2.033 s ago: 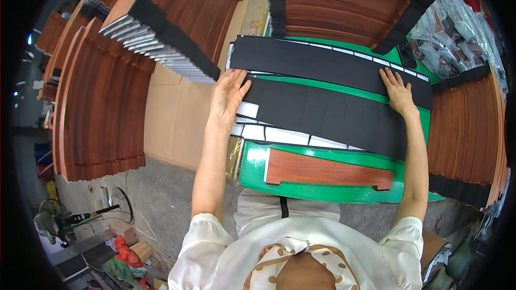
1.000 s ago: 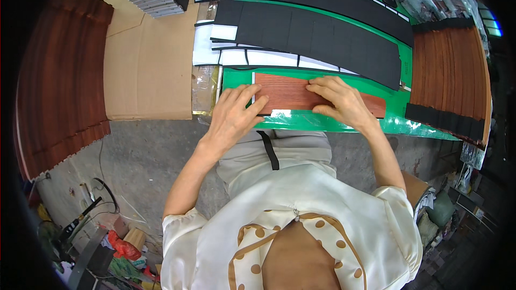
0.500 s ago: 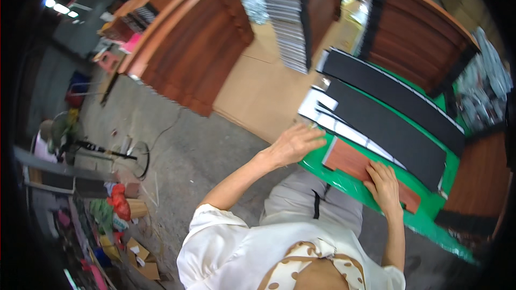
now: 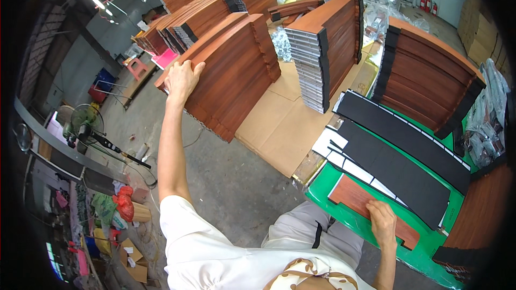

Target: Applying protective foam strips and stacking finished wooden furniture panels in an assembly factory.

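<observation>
My left hand [image 4: 183, 81] reaches far forward, its fingers curled over the upper left corner of a stack of reddish-brown wood-grain boards [image 4: 231, 75]. How many boards those fingers hold is hidden. Low at the right, my right hand [image 4: 382, 223] has bunched fingers on a small notched wood-grain board [image 4: 352, 196], which lies flat along the near edge of a green table [image 4: 317, 187]. Just beyond that board lie a black strip [image 4: 398, 174] and a white sheet [image 4: 360, 171] partly under it. Another long black strip [image 4: 406, 134] lies farther back.
Tall stacks of wood-grain boards stand at the centre [image 4: 336, 48] and right [image 4: 424, 75]. Flat cardboard [image 4: 274, 123] lies between the left stack and the table. Plastic-wrapped bundles [image 4: 484, 118] sit at the right edge. A fan [image 4: 86, 126] and clutter occupy the left.
My left hand has left the near corner of the green table and stretched forward left onto the board stack. My right hand stays on the notched board, fingers more bunched. The view has shifted.
</observation>
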Available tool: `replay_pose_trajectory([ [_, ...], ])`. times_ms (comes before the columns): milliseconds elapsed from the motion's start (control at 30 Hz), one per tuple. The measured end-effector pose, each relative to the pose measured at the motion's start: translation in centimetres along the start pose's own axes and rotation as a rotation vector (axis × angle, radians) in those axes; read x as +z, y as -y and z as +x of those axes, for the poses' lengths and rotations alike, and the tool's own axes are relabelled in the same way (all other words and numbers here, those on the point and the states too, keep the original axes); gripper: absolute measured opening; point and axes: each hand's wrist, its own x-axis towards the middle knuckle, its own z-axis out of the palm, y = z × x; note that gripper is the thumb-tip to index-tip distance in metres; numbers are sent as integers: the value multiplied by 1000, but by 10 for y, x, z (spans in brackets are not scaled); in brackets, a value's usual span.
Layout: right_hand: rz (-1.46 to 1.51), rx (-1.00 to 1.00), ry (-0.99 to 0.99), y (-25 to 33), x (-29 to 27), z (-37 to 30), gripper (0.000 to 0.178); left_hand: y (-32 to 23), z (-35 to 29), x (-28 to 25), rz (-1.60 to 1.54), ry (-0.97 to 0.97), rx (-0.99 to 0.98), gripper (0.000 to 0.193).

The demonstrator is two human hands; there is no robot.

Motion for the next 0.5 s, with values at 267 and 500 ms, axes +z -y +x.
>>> replay_pose_trajectory([
  [267,22,13,11,0,1,-3,21,-1,18,-6,-104,151,-24,68],
  [500,30,-28,35,8,-8,-10,20,-15,-25,-39,-210,-37,-95,70],
])
